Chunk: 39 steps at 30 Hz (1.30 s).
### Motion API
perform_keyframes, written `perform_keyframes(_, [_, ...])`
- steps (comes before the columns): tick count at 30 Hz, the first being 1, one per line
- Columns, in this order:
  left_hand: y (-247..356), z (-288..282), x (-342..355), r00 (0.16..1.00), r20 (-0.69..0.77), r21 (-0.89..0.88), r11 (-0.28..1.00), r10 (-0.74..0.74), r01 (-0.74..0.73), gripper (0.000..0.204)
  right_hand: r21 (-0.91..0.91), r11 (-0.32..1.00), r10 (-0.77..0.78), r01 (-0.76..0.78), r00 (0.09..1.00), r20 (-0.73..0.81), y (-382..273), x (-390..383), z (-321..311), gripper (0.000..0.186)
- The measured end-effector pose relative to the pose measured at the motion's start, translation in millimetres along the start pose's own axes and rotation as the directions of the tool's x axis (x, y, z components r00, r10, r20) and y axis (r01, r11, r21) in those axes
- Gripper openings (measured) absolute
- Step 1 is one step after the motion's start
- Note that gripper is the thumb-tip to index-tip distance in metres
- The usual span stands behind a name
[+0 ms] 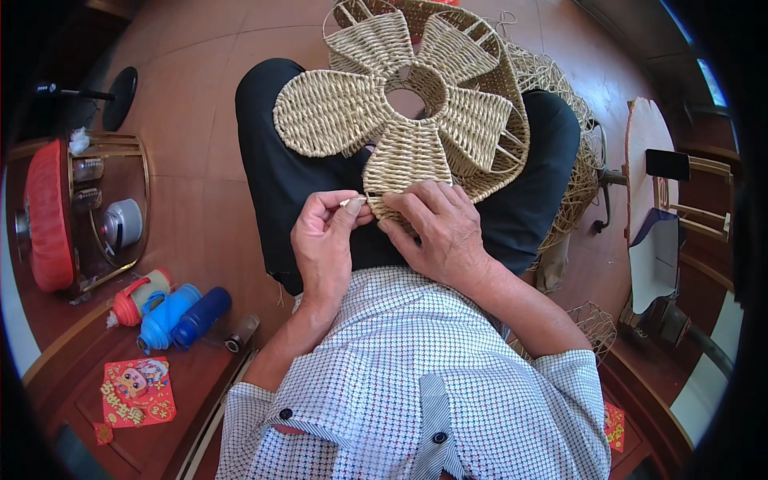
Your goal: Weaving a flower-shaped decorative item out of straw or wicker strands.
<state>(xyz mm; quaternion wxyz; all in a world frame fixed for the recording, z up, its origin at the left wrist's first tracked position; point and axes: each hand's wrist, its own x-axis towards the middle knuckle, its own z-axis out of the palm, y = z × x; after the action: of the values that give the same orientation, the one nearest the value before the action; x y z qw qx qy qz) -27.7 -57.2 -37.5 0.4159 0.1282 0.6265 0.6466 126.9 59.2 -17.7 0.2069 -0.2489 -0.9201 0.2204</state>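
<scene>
Soft, even light keeps the centre crisp, with edges bowing into black corners.

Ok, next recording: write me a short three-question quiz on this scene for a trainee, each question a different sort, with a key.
1. Multiple choice: what is the left hand pinching?
A) a shirt button
B) a pale strand
C) a bottle cap

2. True or false: the right hand is held clear of the woven flower, touching no part of it.

3. Fill in the colour: just right of the light blue flask in the picture is a ____ bottle.

Key:
1. B
2. False; it touches the petal lowest in the picture.
3. dark blue
</scene>
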Motion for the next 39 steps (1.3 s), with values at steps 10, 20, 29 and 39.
perform_keyframes(10, [31.6, -1.4, 26.9, 0.787, 0.463, 0.579, 0.533, 0.407, -0.616, 0.015, 0.119, 0.992, 0.049, -0.043, 0.998, -0.041, 3.5, -1.9, -0.5, 0.028])
perform_keyframes(20, [17.2, 0.1, 18.0, 0.772, 0.396, 0.626, 0.468, 0.497, -0.624, 0.023, 0.135, 0.99, 0.06, -0.044, 0.991, -0.118, 7.1, 6.8, 6.3, 0.019])
perform_keyframes(29, [6.9, 3.7, 20.1, 0.991, 0.094, 0.3, 0.946, 0.098, -0.122, 0.029, 0.049, 0.988, 0.149, -0.146, 0.987, -0.06, -2.4, 11.8, 11.0, 0.013])
perform_keyframes(39, [17.1, 21.3, 32.6, 0.986, 0.162, 0.436, 0.899, -0.032, -0.042, 0.04, 0.206, 0.97, 0.153, -0.131, 0.983, -0.098, 2.2, 4.5, 8.1, 0.023])
